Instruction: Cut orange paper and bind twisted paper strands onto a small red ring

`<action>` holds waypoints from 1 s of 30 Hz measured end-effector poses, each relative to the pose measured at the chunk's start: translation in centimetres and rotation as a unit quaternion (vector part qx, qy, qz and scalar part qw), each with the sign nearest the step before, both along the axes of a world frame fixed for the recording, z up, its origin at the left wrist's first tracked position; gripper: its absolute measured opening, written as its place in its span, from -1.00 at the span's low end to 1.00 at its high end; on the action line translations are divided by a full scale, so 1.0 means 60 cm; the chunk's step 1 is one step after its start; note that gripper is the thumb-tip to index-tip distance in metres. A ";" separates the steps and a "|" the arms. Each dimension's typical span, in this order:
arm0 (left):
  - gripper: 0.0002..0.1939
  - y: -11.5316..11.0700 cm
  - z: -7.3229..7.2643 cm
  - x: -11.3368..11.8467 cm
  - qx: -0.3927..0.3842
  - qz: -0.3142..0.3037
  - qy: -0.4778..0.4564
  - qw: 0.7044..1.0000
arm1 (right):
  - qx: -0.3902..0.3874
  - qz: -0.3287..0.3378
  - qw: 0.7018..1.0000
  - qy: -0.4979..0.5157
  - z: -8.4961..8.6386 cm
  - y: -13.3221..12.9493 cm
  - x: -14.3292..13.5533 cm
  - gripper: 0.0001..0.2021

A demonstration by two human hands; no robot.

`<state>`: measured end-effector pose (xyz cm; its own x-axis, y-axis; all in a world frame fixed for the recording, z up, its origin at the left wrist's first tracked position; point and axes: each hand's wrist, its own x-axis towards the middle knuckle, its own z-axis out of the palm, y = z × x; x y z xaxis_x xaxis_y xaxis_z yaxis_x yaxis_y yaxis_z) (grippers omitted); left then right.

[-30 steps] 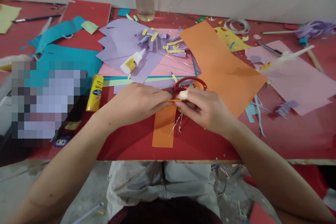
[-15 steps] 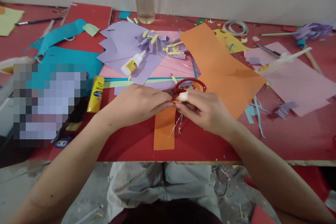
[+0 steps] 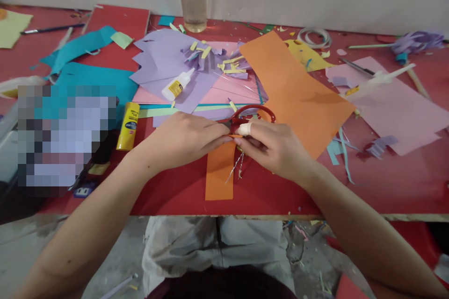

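Note:
An orange paper strip (image 3: 219, 175) hangs down toward me from between my fingertips, its upper end pinched at a fold. My left hand (image 3: 189, 138) is closed on the strip from the left. From the right, my right hand (image 3: 271, 145) pinches the same folded end; a pale wrap covers one of its fingers. Red-handled scissors (image 3: 268, 111) lie just behind my fingers, their blades mostly hidden. Thin silvery strands (image 3: 240, 166) show below my right fingertips.
A yellow glue stick (image 3: 128, 126) and a blurred-out phone-like device stand at left. Behind my hands lie a glue bottle (image 3: 177, 85), purple sheets (image 3: 157, 51) and a large orange sheet (image 3: 298, 93). A bottle of liquid (image 3: 193, 2) stands by the wall; pink paper (image 3: 396, 107) lies right.

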<state>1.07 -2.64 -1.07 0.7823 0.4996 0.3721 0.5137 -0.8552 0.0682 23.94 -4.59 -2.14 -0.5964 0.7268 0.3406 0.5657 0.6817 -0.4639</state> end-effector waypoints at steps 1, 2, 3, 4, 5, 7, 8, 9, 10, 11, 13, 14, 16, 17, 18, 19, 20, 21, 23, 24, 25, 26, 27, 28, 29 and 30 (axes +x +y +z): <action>-0.66 0.000 0.000 0.000 0.001 0.000 0.002 1.000 | 0.001 0.000 1.000 0.000 0.000 0.000 0.000 -0.89; -0.66 0.000 0.000 0.000 0.002 -0.001 0.004 1.000 | 0.004 0.000 1.000 0.001 0.000 0.000 -0.001 -0.89; -0.66 0.000 0.000 0.000 0.003 -0.001 0.004 1.000 | 0.005 0.001 1.000 0.002 0.000 0.000 -0.001 -0.89; -0.66 0.000 0.001 0.001 0.004 -0.001 0.005 1.000 | 0.007 0.000 1.000 0.002 0.000 0.000 -0.001 -0.89; -0.67 0.001 0.001 0.001 0.005 -0.001 0.005 1.000 | 0.008 0.001 1.000 0.002 0.000 0.000 -0.002 -0.89; -0.66 0.001 0.001 0.001 0.008 -0.001 0.006 1.000 | 0.010 0.000 1.000 0.002 0.000 0.000 -0.002 -0.89; -0.66 0.001 0.002 0.001 0.009 -0.001 0.007 1.000 | 0.010 0.001 1.000 0.002 0.000 0.000 -0.002 -0.89; -0.66 0.001 0.002 0.001 0.008 -0.001 0.008 1.000 | 0.011 0.001 1.000 0.002 0.000 0.000 -0.003 -0.89; -0.66 0.000 0.002 0.001 0.007 -0.001 0.009 1.000 | 0.011 0.002 1.000 0.002 0.001 0.000 -0.002 -0.88; -0.65 0.000 0.002 0.001 0.006 0.000 0.011 1.000 | 0.012 0.002 1.000 0.002 0.001 0.000 -0.002 -0.88; -0.65 0.000 0.002 0.001 0.004 0.003 0.017 1.000 | 0.013 0.004 1.000 0.000 0.002 0.000 -0.002 -0.88; -0.65 0.000 0.002 0.001 0.005 0.003 0.019 1.000 | 0.014 0.005 1.000 -0.001 0.002 0.000 -0.002 -0.88; -0.65 0.000 0.003 0.001 0.007 0.003 0.020 1.000 | 0.012 0.004 1.000 -0.001 0.002 0.000 -0.002 -0.88; -0.65 0.000 0.003 0.001 0.008 0.003 0.019 1.000 | 0.011 0.003 1.000 0.000 0.002 0.000 -0.002 -0.88; -0.65 0.000 0.003 0.001 0.009 0.002 0.019 1.000 | 0.010 0.003 1.000 0.000 0.002 0.000 -0.002 -0.89; -0.64 0.000 0.003 0.001 0.009 0.002 0.019 1.000 | 0.008 0.002 1.000 -0.001 0.002 0.000 -0.002 -0.89; -0.65 0.000 0.003 0.001 0.009 0.002 0.020 1.000 | 0.008 0.001 1.000 -0.002 0.002 0.000 -0.002 -0.89; -0.65 0.000 0.003 0.001 0.009 0.002 0.021 1.000 | 0.007 0.001 1.000 -0.004 0.002 0.000 -0.002 -0.90; -0.66 0.000 0.002 0.001 0.013 0.002 0.022 1.000 | 0.006 -0.001 1.000 -0.008 0.002 0.000 -0.002 -0.91; -0.66 0.000 0.002 0.001 0.015 0.003 0.022 1.000 | 0.006 -0.002 1.000 -0.010 0.002 0.000 -0.002 -0.91; -0.66 0.000 0.001 0.001 0.017 0.003 0.022 1.000 | 0.008 -0.002 1.000 -0.011 0.003 0.000 -0.002 -0.91; -0.66 -0.001 0.001 0.001 0.018 0.004 0.022 1.000 | 0.009 -0.002 1.000 -0.013 0.003 0.000 -0.002 -0.90; -0.66 -0.001 0.002 0.001 0.018 0.005 0.023 1.000 | 0.011 -0.003 1.000 -0.014 0.003 0.000 -0.001 -0.90; -0.66 -0.001 0.002 0.001 0.017 0.006 0.025 1.000 | 0.013 -0.003 1.000 -0.016 0.003 0.000 -0.001 -0.89; -0.66 -0.001 0.003 0.001 0.015 0.006 0.028 0.999 | 0.014 -0.004 1.000 -0.017 0.003 0.000 0.000 -0.89; -0.66 -0.001 0.004 0.001 0.014 0.006 0.031 0.999 | 0.014 -0.004 1.000 -0.018 0.003 0.000 0.000 -0.89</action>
<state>1.14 -2.73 -0.84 0.7981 0.4993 0.3372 0.5270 -0.8498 0.0111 23.96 -4.59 -1.98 -0.6029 0.7224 0.3386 0.5878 0.6892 -0.4237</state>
